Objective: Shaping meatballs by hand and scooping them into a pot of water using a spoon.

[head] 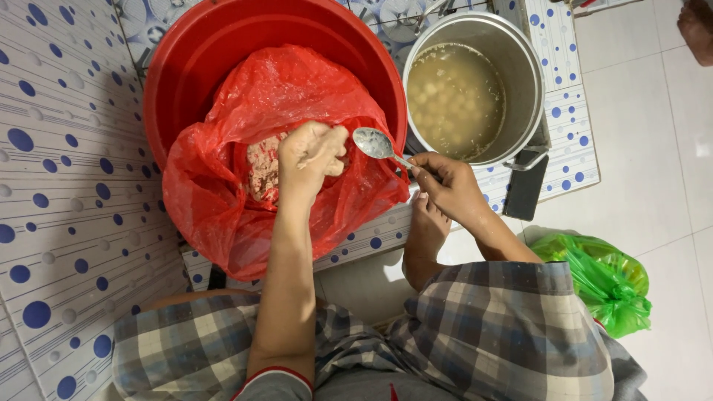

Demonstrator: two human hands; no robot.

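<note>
**Paste in one hand, spoon in the other**

At far left, dotted tiles (52,186) cover the surface. Next comes a red basin (193,59) lined with a red bag (223,208), which spills over the near rim. Inside the bag lies a pale pink paste (261,169). The left hand (310,156) is over the bag, fingers curled shut around a lump of that paste and smeared with it. Just right of it, the right hand (445,186) pinches the handle of a metal spoon (375,143); the spoon's bowl points toward the left hand and sits close beside it, over the bag's right edge. The two hands are near each other but not touching. Farther right and far, a steel pot (520,67) holds cloudy broth with pale balls (445,96) floating in it. At near right, a green bag (605,278) rests on the white floor (668,148) beside the person's checked shorts (505,334).
</note>
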